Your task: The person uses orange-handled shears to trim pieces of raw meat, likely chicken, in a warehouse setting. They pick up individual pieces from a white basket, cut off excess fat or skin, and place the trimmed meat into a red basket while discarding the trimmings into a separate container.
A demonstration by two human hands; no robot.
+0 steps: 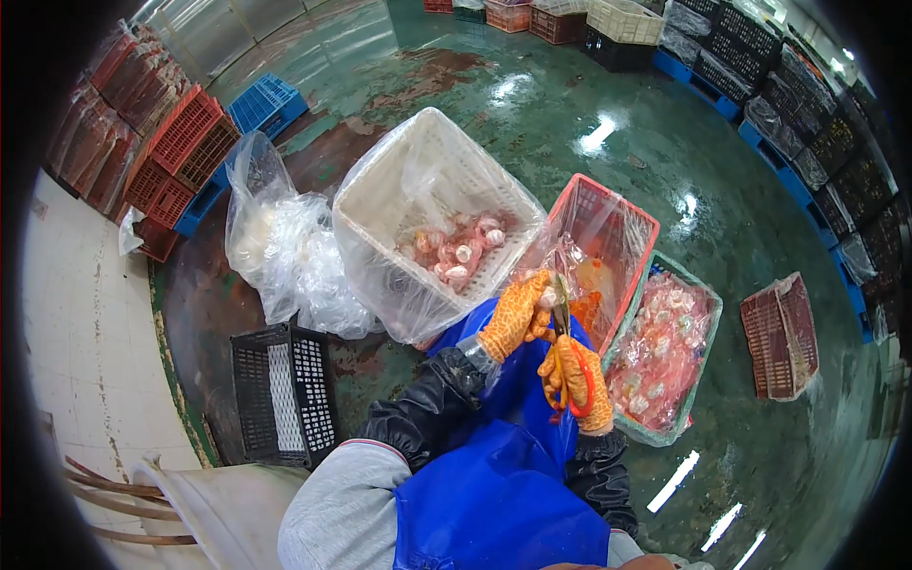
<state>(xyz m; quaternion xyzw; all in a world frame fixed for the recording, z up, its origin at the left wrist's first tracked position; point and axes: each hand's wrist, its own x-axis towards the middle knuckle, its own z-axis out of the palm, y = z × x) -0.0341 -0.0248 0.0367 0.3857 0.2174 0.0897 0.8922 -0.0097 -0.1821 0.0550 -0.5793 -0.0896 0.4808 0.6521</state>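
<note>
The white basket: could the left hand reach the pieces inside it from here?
Probably yes: the left hand is close beside the white basket, whose top looks open above the pink pieces, though the hand seems to hold a pale piece.

Single view: we look from the person's head, through the left of two side-by-side fisheye cameras. We face steeply down and somewhat forward, upright and unmirrored, with the blue apron [503, 503] very near at the lower edge. The left hand [511, 318] and right hand [602, 391] lie near, right of mid-frame. Farther off, we take in green floor [560, 109], red crates [185, 133] upper left and black crates [746, 43] upper right. Straight edges bend toward our dark rim.
</note>
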